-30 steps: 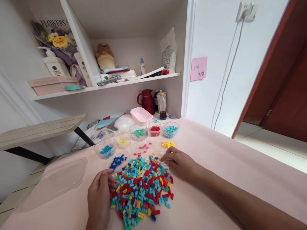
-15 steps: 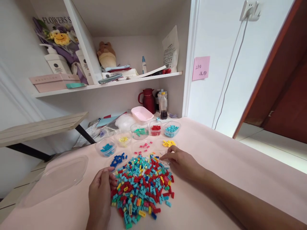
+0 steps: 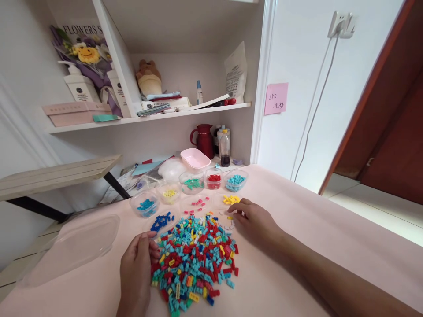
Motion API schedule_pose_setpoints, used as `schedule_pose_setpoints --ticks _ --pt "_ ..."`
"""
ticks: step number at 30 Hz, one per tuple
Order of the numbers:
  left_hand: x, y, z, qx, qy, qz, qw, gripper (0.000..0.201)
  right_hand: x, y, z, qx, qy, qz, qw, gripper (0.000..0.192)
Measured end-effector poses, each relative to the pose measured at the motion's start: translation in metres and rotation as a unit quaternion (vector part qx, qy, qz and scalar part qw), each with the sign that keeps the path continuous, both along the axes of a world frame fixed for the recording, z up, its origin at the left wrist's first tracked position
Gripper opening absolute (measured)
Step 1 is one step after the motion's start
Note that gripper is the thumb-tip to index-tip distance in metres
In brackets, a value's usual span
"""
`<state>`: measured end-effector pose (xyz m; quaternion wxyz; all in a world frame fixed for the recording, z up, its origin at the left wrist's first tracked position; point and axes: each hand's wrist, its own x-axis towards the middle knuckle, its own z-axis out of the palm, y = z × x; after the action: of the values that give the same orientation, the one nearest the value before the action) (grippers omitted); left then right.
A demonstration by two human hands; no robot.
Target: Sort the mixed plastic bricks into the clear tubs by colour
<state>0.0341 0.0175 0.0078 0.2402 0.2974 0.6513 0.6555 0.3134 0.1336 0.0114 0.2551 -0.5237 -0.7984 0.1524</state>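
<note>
A big heap of small plastic building bricks (image 3: 198, 255) in turquoise, red, yellow, green and blue lies in front of me. My left hand (image 3: 139, 259) rests at its left edge, fingers loosely curled and nothing visible in them. Beyond the heap on the right hovers my right hand (image 3: 253, 218), its fingers bent and apart, no brick visible between them. Just below its fingertips are a yellow brick (image 3: 229, 217) and several white bricks (image 3: 228, 225). Yellow bricks (image 3: 231, 200) lie in a shallow clear container right behind that hand. Dark blue bricks (image 3: 161, 221) are near my left fingertips.
Clear containers hold blue (image 3: 146, 206), pale yellow (image 3: 169, 193), green (image 3: 192, 183), red (image 3: 214, 178), turquoise (image 3: 235, 180) and pink bricks (image 3: 199, 202). A clear lid (image 3: 72, 246) lies left. Behind stand a pink basin (image 3: 195, 159), a red jug (image 3: 205, 141) and a bottle (image 3: 225, 152).
My right hand has shifted slightly right, away from the white bricks. A yellow brick now shows below its fingertips. My left hand stays about where it was; the view has tilted a little.
</note>
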Motion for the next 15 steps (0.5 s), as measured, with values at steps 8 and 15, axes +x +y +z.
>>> schedule_pose_setpoints --ticks 8,15 --pt "-0.0019 -0.0007 -0.0025 -0.009 0.01 -0.005 1.0 0.035 -0.0037 -0.0018 -0.0016 0.012 -0.078 0.015 0.997 0.032" --pt "-0.0006 -0.0007 -0.0007 -0.013 0.018 -0.023 0.999 0.035 -0.0053 -0.0017 -0.0027 0.018 -0.099 0.02 0.995 0.031"
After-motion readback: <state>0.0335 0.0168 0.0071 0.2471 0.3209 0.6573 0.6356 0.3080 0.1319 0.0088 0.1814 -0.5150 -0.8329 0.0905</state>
